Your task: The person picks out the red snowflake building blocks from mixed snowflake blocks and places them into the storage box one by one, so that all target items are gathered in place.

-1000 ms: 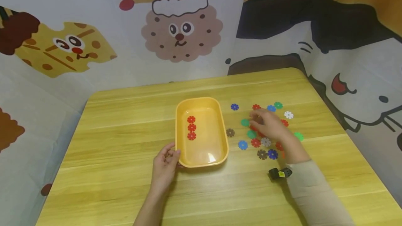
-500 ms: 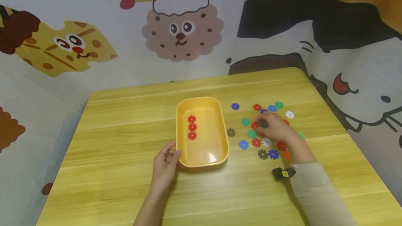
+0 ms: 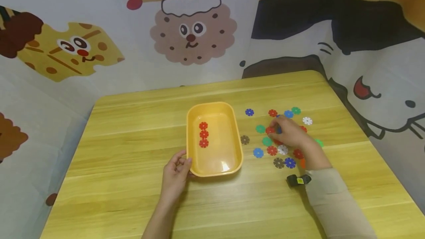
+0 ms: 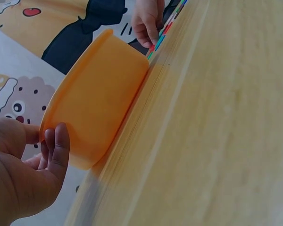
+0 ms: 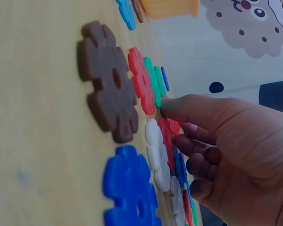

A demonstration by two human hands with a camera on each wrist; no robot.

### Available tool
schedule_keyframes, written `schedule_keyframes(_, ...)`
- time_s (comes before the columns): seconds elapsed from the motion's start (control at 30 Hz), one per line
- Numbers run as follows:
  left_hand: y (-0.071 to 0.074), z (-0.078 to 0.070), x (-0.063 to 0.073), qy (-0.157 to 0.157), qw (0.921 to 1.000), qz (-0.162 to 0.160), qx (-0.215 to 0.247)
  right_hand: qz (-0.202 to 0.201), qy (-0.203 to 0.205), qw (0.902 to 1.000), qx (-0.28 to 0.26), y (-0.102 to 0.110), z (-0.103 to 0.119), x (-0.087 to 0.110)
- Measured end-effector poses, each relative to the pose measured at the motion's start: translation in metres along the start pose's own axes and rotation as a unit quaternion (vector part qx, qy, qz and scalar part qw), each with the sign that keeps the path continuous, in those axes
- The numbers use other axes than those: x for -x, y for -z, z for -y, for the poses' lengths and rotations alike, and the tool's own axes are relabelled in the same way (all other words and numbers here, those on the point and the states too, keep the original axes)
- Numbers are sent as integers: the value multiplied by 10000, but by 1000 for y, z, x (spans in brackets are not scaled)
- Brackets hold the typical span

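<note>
My left hand pinches the near left corner of a yellow plastic tray, thumb on the rim and fingers curled beneath it. Along the tray's left side lie three red snowflake discs in a column. To the right, my right hand reaches into a spread of notched snowflake discs, with thumb and index finger at a red snowflake disc. In the right wrist view, its other fingers curl close over more discs, partly hiding them. A brown disc and a blue disc lie nearest that camera.
Loose discs surround the right hand, including a green one, a light blue one and a white one. A black wrist device sits at the right sleeve. A cartoon-printed cloth hangs behind the wooden table.
My right hand has come down onto the discs, and its thumb and index finger have closed in on a red one. My left hand and the tray have stayed in place.
</note>
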State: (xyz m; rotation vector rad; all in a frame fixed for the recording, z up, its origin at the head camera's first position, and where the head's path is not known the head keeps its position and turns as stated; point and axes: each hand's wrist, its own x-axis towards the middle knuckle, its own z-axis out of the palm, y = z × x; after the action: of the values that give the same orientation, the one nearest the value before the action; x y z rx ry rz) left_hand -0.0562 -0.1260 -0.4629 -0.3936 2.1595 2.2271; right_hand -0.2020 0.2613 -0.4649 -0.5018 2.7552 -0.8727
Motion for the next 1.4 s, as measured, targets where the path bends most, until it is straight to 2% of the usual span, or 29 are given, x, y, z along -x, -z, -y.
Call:
schedule_keyframes(0.23,0,-1,0,-3,9999,43,-93,168,9,9996,-205,2,0,-1)
schedule_keyframes(0.53,0,-2,0,2,10000,-29,-51,263,320,9988,-255,2,-1,0)
schedule_keyframes(0.83,0,-1,0,26,9999,14,-120,86,230,9997,-92,0,-1,-1)
schedule_keyframes(1.2,0,-2,0,4,9999,2,-133,189,332,9991,-188,1,-2,0)
schedule_keyframes(1.4,0,0,0,-64,9998,21,-166,199,245,9994,-139,1,-1,-1)
